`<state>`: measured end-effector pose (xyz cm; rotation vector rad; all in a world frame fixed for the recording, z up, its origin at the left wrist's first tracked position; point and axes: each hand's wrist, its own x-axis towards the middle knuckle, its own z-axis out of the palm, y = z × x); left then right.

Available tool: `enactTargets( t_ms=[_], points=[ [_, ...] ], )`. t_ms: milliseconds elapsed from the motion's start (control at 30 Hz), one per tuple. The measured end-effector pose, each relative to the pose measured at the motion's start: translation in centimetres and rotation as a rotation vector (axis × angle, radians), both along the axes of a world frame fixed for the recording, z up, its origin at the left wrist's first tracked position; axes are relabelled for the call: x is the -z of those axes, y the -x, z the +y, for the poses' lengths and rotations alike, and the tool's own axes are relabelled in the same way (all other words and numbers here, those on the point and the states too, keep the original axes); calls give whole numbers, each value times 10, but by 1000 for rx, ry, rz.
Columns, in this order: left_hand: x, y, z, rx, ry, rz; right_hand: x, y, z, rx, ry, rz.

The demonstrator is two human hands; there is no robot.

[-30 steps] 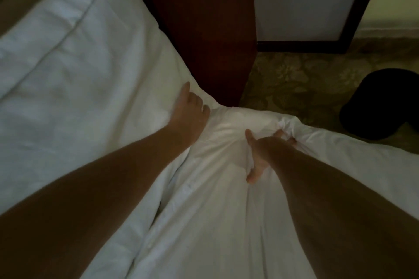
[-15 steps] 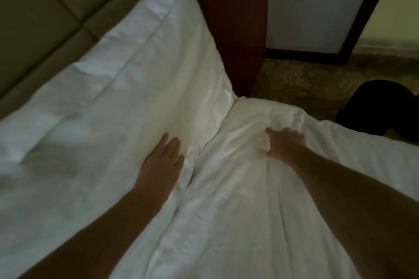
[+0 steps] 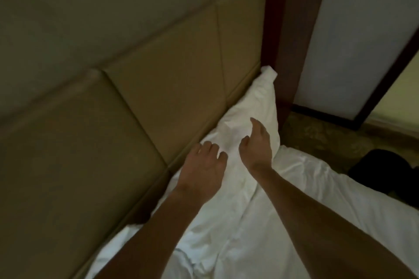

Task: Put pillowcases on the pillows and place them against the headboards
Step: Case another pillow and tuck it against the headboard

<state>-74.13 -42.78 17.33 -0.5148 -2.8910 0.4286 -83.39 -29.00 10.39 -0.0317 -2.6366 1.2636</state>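
A white pillow (image 3: 256, 106) in its case leans against the padded tan headboard (image 3: 158, 88), its far corner next to a dark wooden post. My left hand (image 3: 204, 172) rests on the pillow's upper edge, fingers curled loosely over it. My right hand (image 3: 257, 145) hovers over the pillow's face with fingers apart and nothing in it. White bedding (image 3: 306, 206) covers the bed below the pillow.
A dark wooden post (image 3: 285, 36) stands at the headboard's right end, with a framed pale panel (image 3: 353, 36) beyond it. Patterned carpet (image 3: 322, 138) lies past the bed's edge. A black object (image 3: 385, 165) sits on the floor at right.
The view has swung up toward the headboard. My right hand has let go of the bunched bedding and moved up onto the pillow; my left hand slid up to the pillow's top edge.
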Motion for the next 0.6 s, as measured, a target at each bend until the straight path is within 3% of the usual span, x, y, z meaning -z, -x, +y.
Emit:
enactTargets(
  t_ms=[133, 267, 333, 433, 533, 600],
  points=[
    [6, -38, -46, -157, -17, -192, -44, -22, -26, -378, -238, -92],
    [42, -54, -90, -205, -66, -239, -26, -57, -54, -567, -446, -483],
    [48, -57, -99, -233, -30, -222, -14, -74, -61, -486, -613, -386],
    [29, -63, -93, -201, 9, -275, -9, -88, -68, -318, -547, -145],
    [14, -78, -93, -233, 50, -324, -1, -101, -76, -576, -606, -112],
    [14, -87, -100, -244, 89, -351, -17, -115, -72, -729, -628, -353]
  ],
)
